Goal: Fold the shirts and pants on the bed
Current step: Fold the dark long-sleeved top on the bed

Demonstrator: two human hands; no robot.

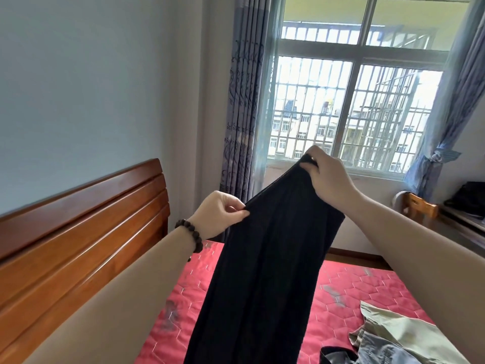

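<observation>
A pair of black pants [265, 258] hangs in the air over the red quilted bed [349, 285]. My left hand [220, 214], with a bead bracelet on the wrist, pinches the left end of the waistband. My right hand [328, 177] grips the right end of the waistband, held higher. The legs drop down past the bottom of the view. On the bed at the lower right lie a pale green garment [404, 334], a grey one [385, 350] and a bit of black cloth [338, 354], in a loose heap.
A wooden headboard [78, 232] runs along the left. Behind the bed are a barred window [346, 106] and patterned curtains [244, 114]. At the right stand a wooden chair [420, 208] and a desk with a dark bag [469, 200].
</observation>
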